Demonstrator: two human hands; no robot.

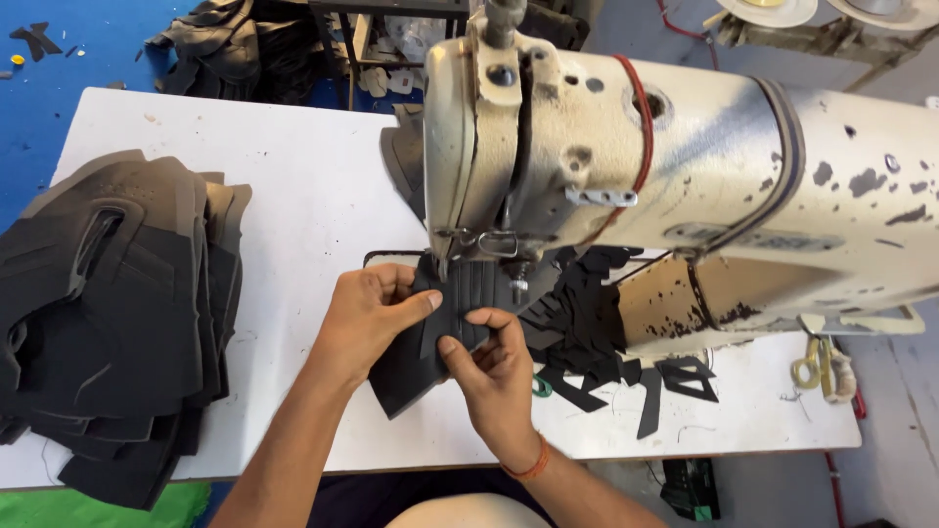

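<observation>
My left hand [367,318] presses and grips a black fabric piece [416,376] lying under the needle area of a worn cream sewing machine [685,166]. My right hand [494,376] pinches a smaller black strip [468,293] onto that piece, just in front of the presser foot [516,284]. Both hands touch the same work, thumbs close together. The far end of the piece is hidden under the machine head.
A tall stack of dark grey cut pieces [112,313] sits at the left of the white table [303,186]. Small black cut shapes [606,342] lie under the machine arm. Scissors with yellow handles [817,364] rest at the right edge. More dark pieces [240,49] lie beyond the table.
</observation>
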